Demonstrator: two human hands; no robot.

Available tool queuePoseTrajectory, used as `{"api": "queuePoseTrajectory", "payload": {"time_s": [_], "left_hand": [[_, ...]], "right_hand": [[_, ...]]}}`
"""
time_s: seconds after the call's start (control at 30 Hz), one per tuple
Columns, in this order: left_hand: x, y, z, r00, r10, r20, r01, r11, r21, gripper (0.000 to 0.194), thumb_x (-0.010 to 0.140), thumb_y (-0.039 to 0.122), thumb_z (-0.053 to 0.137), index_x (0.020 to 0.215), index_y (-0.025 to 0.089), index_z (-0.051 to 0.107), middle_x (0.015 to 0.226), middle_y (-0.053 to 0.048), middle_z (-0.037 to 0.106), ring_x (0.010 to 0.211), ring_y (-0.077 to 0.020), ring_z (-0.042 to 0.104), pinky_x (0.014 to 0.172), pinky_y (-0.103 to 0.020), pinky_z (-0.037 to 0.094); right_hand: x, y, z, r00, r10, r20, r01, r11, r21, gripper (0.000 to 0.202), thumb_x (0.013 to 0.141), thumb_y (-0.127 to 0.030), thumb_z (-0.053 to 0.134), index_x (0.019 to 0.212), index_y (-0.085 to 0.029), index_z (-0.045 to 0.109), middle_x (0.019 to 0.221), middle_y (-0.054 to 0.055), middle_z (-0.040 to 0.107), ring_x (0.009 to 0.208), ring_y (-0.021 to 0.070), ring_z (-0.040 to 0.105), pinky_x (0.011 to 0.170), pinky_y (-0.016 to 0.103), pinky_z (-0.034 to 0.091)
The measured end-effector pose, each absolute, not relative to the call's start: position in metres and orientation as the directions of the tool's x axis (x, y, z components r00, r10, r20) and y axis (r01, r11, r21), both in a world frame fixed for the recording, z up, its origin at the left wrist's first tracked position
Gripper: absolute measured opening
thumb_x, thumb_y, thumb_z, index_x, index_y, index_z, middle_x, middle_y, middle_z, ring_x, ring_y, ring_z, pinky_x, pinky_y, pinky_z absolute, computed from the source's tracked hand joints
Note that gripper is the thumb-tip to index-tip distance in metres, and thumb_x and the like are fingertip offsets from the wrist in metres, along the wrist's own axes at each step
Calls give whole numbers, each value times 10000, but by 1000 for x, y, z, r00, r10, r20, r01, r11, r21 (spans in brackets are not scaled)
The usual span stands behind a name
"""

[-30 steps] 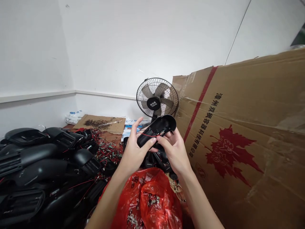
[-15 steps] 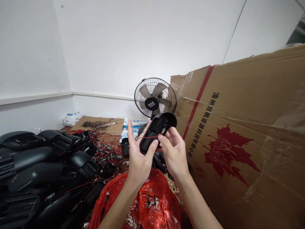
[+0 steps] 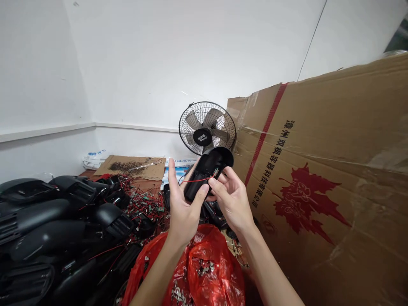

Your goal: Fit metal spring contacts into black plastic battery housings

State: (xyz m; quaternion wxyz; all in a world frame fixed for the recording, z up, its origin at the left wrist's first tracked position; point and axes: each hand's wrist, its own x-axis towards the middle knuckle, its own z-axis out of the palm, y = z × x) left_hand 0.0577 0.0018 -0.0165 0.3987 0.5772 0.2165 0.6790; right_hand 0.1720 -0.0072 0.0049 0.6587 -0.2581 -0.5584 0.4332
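A black plastic housing (image 3: 200, 175) is tilted between my hands, its hollow side turned towards me. My left hand (image 3: 185, 208) grips its lower end, thumb across the near edge and the index finger sticking up. With thumb and fingers, my right hand (image 3: 228, 193) pinches at the housing's right side, by a small green circuit board (image 3: 216, 172). A red wire (image 3: 194, 181) runs from the right thumb across the housing to the left. Below my hands stands a red plastic bag (image 3: 213, 250) with many small metal parts in it.
Many black housings (image 3: 44, 212) are heaped at the left. Small circuit boards with red wires (image 3: 148, 206) lie in a pile beyond. A fan (image 3: 204, 134) stands by the wall. A large cardboard box (image 3: 302, 148) closes off the right, and a cardboard sheet with dark bits (image 3: 149, 171) lies behind.
Both hands and the housing have shifted slightly left in the picture. My grip looks the same, and the red wire still crosses the housing.
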Motion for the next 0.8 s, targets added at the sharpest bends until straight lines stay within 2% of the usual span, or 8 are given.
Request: {"api": "queuePoseTrajectory", "payload": {"time_s": [0.13,0.23,0.37,0.53,0.67,0.8], "left_hand": [[60,0,-16,-38,792,610,-278,-595,754,953,966,377,672,1636,364,-7,1552,-130,521,1383,-262,575,1192,-469,455],[64,0,-19,-42,788,614,-283,-599,749,957,965,377,673,1634,384,-12,1547,-121,529,1372,-260,586,1190,-474,458],[65,5,-23,-51,785,618,-247,-610,753,960,964,389,671,1637,370,-14,1541,-130,531,1363,-260,593,1183,-470,465],[66,2,-20,-74,798,597,-243,-596,766,1015,920,388,731,1646,330,25,1526,-127,549,1383,-266,572,1181,-407,456],[70,-3,-17,-109,831,546,-310,-550,776,1097,833,378,823,1643,369,83,1539,-83,536,1467,-302,471,1158,-376,467],[69,2,-15,-126,859,496,-339,-507,793,1099,792,305,845,1631,399,141,1470,-61,585,1369,-319,579,1038,-354,558]], "right_hand": [[177,-6,7,-25,859,512,-308,480,-821,291,898,-389,782,1126,-262,653,1038,19,706,876,171,684,681,250,598],[178,-8,9,-28,855,518,-304,487,-819,243,902,-393,777,1056,-238,671,1044,32,717,902,176,681,702,249,586],[176,-6,8,-2,865,501,-285,480,-830,319,877,-464,782,1069,-233,677,1087,58,733,885,210,688,609,264,568],[177,-1,3,31,864,503,-296,488,-821,303,845,-447,802,1044,-244,697,1054,40,736,884,205,697,578,255,566],[178,3,1,63,867,494,-232,494,-838,409,781,-444,839,1122,-263,706,1144,20,740,1013,235,715,670,290,614],[180,7,2,68,870,489,-182,493,-851,392,769,-498,807,1080,-271,734,1181,-7,755,1165,253,682,748,294,574]]}}
